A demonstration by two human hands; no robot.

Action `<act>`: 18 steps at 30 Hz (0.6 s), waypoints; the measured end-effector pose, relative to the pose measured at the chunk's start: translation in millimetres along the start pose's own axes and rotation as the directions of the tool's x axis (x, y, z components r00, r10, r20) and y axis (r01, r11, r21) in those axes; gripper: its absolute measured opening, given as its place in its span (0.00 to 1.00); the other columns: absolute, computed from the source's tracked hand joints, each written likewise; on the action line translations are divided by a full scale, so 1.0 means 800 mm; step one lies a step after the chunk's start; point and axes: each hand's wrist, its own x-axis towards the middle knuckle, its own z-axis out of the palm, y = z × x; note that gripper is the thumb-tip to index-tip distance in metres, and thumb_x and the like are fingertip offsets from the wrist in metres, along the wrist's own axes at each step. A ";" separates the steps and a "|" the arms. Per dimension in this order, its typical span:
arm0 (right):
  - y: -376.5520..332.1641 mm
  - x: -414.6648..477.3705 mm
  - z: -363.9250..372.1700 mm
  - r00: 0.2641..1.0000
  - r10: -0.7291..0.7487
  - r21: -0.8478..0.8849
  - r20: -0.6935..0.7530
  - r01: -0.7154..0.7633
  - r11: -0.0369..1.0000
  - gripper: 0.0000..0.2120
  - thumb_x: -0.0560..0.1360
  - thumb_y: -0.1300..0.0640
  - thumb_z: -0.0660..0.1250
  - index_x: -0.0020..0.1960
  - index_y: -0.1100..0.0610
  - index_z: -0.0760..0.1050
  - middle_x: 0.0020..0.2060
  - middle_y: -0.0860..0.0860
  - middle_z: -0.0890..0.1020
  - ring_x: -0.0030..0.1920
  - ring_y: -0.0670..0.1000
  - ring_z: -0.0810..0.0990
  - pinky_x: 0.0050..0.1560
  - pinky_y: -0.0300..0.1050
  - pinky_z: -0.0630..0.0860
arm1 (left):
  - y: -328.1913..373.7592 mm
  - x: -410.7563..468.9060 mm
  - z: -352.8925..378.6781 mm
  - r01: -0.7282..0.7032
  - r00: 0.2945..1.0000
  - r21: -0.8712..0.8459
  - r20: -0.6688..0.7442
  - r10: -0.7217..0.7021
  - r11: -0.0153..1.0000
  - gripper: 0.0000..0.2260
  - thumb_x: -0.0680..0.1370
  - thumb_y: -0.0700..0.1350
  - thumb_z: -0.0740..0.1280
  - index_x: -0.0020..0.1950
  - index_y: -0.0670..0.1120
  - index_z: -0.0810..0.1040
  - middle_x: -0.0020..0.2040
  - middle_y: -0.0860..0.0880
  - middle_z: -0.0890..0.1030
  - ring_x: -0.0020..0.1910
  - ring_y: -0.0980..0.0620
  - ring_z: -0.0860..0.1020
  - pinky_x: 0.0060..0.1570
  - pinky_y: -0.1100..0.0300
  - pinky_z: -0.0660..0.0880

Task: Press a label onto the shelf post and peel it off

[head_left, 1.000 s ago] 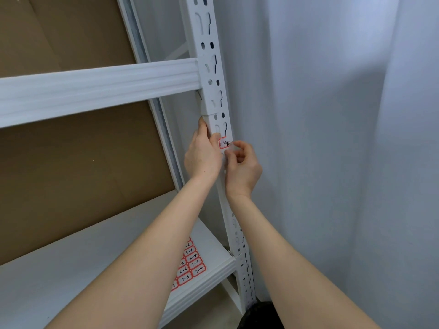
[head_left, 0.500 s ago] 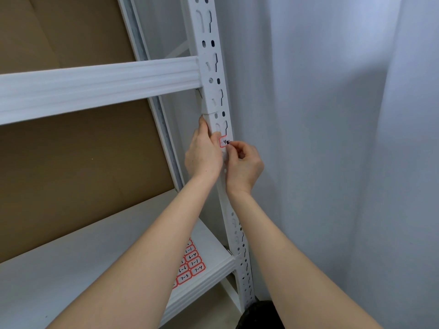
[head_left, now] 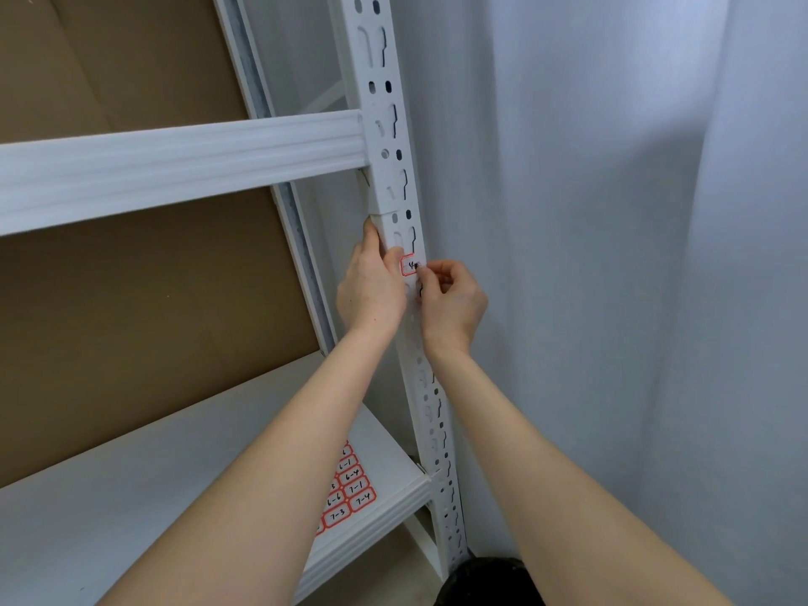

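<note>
A: What does the label [head_left: 409,266] look like from where you stand?

B: Small and white, a rounded rectangle with a red border. There is black handwriting on it, starting with what reads like a 4; the rest is hidden behind your fingertip.

A: And where is it?

B: Stuck on the front face of the white post [head_left: 395,168], just below a keyhole slot and a little under the joint where two post sections meet. It sits below the beam [head_left: 175,164] that runs off to the left.

A: What is your right hand [head_left: 452,299] doing?

B: Its fingers are curled, thumb and forefinger pinched at the label's right edge. The other fingers are tucked into the palm, beside the post.

A: And your left hand [head_left: 371,286]?

B: It wraps the post's left edge, fingers bent around it and the thumb side pressed against the front, right beside the label. So it grips the post.

A: Anything else close by?

B: A sheet [head_left: 347,492] of the same red-bordered labels lies on the shelf [head_left: 109,518] below, partly under your left forearm, with numbers such as 7-1, 7-4 and 7-3. A pale curtain [head_left: 612,255] hangs to the right.
</note>
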 end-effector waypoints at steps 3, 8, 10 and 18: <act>0.004 -0.001 0.001 0.999 -0.022 -0.028 -0.026 0.022 0.999 0.04 0.73 0.58 0.67 0.39 0.55 0.77 0.36 0.53 0.81 0.38 0.54 0.80 0.44 0.53 0.77 | -0.001 0.001 0.000 -0.005 1.000 -0.006 0.001 0.005 1.000 0.19 0.82 0.49 0.55 0.74 0.51 0.62 0.63 0.49 0.75 0.56 0.44 0.77 0.42 0.56 0.67; 0.000 -0.001 -0.001 0.996 -0.093 -0.098 -0.005 0.093 0.991 0.05 0.75 0.59 0.65 0.42 0.58 0.77 0.40 0.54 0.80 0.38 0.51 0.76 0.42 0.42 0.70 | -0.002 0.001 0.001 -0.016 1.000 -0.011 -0.004 0.016 1.000 0.18 0.82 0.49 0.55 0.73 0.51 0.63 0.62 0.50 0.76 0.54 0.45 0.77 0.41 0.56 0.67; -0.004 0.000 -0.005 0.993 -0.113 -0.164 0.029 0.117 0.980 0.06 0.77 0.59 0.63 0.44 0.60 0.77 0.43 0.54 0.79 0.39 0.49 0.73 0.39 0.37 0.63 | -0.002 0.001 0.000 -0.014 1.000 -0.015 -0.006 0.014 1.000 0.18 0.82 0.49 0.55 0.73 0.51 0.63 0.62 0.50 0.76 0.55 0.45 0.77 0.41 0.56 0.67; -0.010 -0.002 -0.003 0.990 -0.054 -0.247 0.128 0.085 0.965 0.08 0.79 0.57 0.58 0.45 0.58 0.73 0.47 0.53 0.78 0.41 0.50 0.72 0.39 0.40 0.62 | -0.002 0.001 0.000 -0.020 1.000 -0.011 0.004 0.020 1.000 0.19 0.82 0.49 0.55 0.73 0.51 0.63 0.62 0.49 0.76 0.55 0.43 0.77 0.45 0.53 0.72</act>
